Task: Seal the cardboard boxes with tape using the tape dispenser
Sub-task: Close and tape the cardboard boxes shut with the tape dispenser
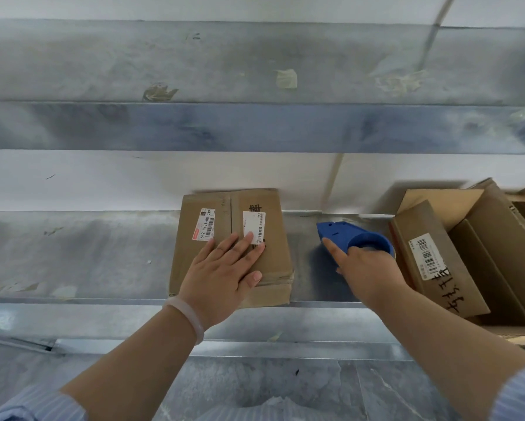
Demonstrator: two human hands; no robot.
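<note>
A closed cardboard box (221, 208) with two white labels lies flat on the metal bench (72, 247). My left hand (221, 275) rests on its top, fingers straight and spread. To the box's right a blue tape dispenser (346, 233) sits on the bench. My right hand (364, 268) grips the dispenser from behind, index finger stretched along its side. The tape roll itself is mostly hidden inside the blue ring.
Several cardboard boxes (431, 256) with open flaps and barcode labels crowd the right end of the bench, right beside the dispenser. A white wall strip (88, 177) and a metal shelf (194, 62) rise behind. Tape scraps stick to the metal.
</note>
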